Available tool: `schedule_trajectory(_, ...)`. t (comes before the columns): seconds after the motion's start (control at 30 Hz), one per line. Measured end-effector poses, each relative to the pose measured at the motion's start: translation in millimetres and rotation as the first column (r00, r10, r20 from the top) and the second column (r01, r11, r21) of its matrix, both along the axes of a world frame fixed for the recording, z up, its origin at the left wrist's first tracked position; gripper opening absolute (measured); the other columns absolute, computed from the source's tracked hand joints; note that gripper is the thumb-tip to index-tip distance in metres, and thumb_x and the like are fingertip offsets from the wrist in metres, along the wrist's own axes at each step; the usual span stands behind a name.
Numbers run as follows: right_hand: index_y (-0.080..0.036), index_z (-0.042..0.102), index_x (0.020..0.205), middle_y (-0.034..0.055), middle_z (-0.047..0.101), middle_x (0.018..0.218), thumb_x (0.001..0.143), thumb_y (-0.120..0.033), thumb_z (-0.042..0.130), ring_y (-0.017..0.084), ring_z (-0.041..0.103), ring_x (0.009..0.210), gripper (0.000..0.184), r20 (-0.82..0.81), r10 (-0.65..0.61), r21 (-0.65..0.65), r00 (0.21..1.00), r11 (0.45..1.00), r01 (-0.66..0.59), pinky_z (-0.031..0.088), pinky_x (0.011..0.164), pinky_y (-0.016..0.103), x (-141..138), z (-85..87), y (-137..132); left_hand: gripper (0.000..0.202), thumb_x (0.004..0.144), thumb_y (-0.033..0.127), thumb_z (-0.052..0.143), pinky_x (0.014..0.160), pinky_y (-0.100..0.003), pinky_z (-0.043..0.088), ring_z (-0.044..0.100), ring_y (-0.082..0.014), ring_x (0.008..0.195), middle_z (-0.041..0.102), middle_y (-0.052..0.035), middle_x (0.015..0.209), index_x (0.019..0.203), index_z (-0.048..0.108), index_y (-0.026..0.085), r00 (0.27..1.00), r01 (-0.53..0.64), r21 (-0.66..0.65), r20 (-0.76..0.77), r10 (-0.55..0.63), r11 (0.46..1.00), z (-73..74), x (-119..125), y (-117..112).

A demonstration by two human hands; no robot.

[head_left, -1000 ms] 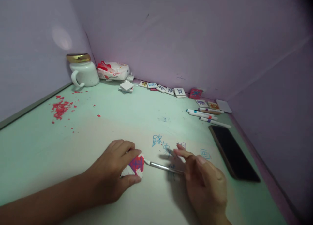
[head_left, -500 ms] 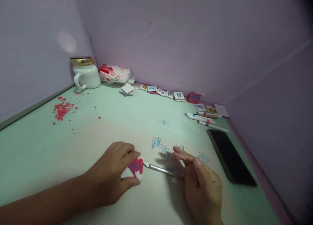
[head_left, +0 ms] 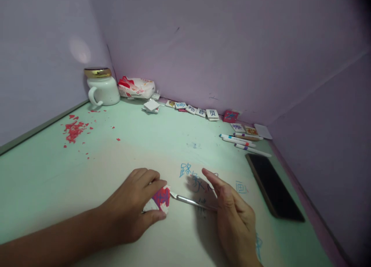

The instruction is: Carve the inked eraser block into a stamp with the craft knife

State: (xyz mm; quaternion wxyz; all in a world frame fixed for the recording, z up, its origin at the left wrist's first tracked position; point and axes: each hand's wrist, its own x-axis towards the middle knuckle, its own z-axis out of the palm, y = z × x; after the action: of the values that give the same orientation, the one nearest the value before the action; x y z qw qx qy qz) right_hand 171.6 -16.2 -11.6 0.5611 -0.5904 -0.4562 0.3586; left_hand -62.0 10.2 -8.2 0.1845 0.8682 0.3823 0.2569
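Note:
My left hand rests on the table, thumb and fingers closed around a small square carved block. Its face is red with purple marks, and white shows at the cut edges. A silver craft knife lies with its blade tip close to the block. My right hand is over the knife's rear end, fingers stretched out and turned sideways. That hand hides the handle's end, and no grip on the knife shows.
Red shavings lie at left, near a white lidded mug and a tissue pack. Lettered square tiles line the wall. Markers and a phone lie at right. Handwritten characters mark the tabletop.
My right hand has shifted slightly left and turned, its fingers now more in line and edge-on. The knife, the block and my left hand stay in place.

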Motion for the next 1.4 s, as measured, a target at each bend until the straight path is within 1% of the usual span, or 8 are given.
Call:
schedule_trajectory(0.13,-0.026,0.076,0.106,0.0093,0.071,0.119,0.080,-0.067,0.061,0.033,0.059,0.119,0.050,-0.112,0.066,0.093,0.991,0.994,-0.056,0.029,0.111,0.061,4,-4.7,2,0.036,0.079,0.015,0.063,0.087,-0.043,0.045,0.055,-0.0267,0.098,0.057,-0.0098,0.109,0.113,0.055,0.020,1.000,0.002,0.012,0.012,-0.003,1.000,-1.2,0,0)
schedule_trajectory(0.23,-0.026,0.076,0.106,0.0104,0.071,0.119,0.075,-0.077,0.056,0.036,0.058,0.119,0.063,-0.227,0.127,0.197,0.966,0.977,-0.082,0.032,0.108,0.062,4,-3.4,2,0.037,0.080,0.016,0.062,0.087,-0.044,0.045,0.055,-0.0277,0.100,0.057,-0.0108,0.110,0.115,0.054,0.021,1.000,0.013,0.025,0.012,-0.014,1.000,-2.2,-1,1)
schedule_trajectory(0.5,-0.026,0.074,0.113,0.0072,0.069,0.124,0.087,-0.069,0.045,0.028,0.056,0.122,0.058,-0.297,0.209,0.287,0.932,0.950,-0.122,0.031,0.112,0.048,-1,6.1,-1,0.032,0.082,0.019,0.061,0.088,-0.043,0.045,0.054,-0.0275,0.100,0.057,-0.0106,0.109,0.114,0.056,0.019,1.000,0.027,0.011,0.004,-0.027,1.000,0.4,-1,1)
schedule_trajectory(0.83,-0.025,0.073,0.111,0.0075,0.070,0.122,0.091,-0.064,0.041,0.030,0.057,0.122,0.055,-0.236,0.205,0.326,0.950,0.938,-0.121,0.033,0.110,0.052,-2,0.9,1,0.031,0.085,0.025,0.060,0.085,-0.042,0.046,0.054,-0.0261,0.095,0.056,-0.0107,0.106,0.115,0.056,0.018,0.997,0.069,0.032,0.021,-0.070,0.997,-2.0,-3,5)
schedule_trajectory(0.97,-0.023,0.068,0.116,0.0086,0.070,0.122,0.101,-0.050,0.022,0.027,0.061,0.118,0.056,0.060,0.142,0.319,0.988,0.935,-0.154,0.046,0.100,0.051,-2,-2.4,4,0.028,0.085,0.026,0.061,0.083,-0.043,0.046,0.055,-0.0258,0.093,0.058,-0.0106,0.103,0.111,0.059,0.017,0.998,0.064,0.038,-0.017,-0.063,0.997,3.5,-1,6)
schedule_trajectory(1.07,-0.019,0.069,0.110,0.0108,0.073,0.111,0.098,-0.041,0.041,0.026,0.067,0.105,0.038,0.318,0.102,0.250,0.943,0.950,-0.187,0.052,0.090,0.045,-1,-3.1,5,0.029,0.084,0.027,0.064,0.083,-0.043,0.047,0.056,-0.0259,0.092,0.060,-0.0110,0.102,0.110,0.061,0.016,0.997,0.062,0.035,-0.044,-0.060,0.997,8.1,-1,6)
schedule_trajectory(1.2,-0.019,0.071,0.101,0.0098,0.073,0.101,0.080,-0.035,0.068,0.027,0.066,0.092,0.026,0.589,0.131,0.186,0.797,0.938,-0.292,0.051,0.080,0.043,-3,0.6,1,0.030,0.082,0.028,0.066,0.085,-0.043,0.046,0.056,-0.0255,0.093,0.061,-0.0105,0.103,0.110,0.061,0.016,0.997,0.061,0.044,-0.051,-0.059,0.997,8.4,-1,5)
schedule_trajectory(1.4,-0.021,0.071,0.089,0.0057,0.069,0.086,0.084,-0.023,0.063,0.024,0.059,0.080,0.010,0.818,0.169,0.077,0.550,0.915,-0.396,0.045,0.070,0.038,-6,4.1,-2,0.030,0.081,0.026,0.066,0.085,-0.042,0.046,0.056,-0.0250,0.094,0.060,-0.0091,0.102,0.109,0.062,0.017,0.998,0.046,0.067,-0.048,-0.043,0.997,2.3,-1,5)
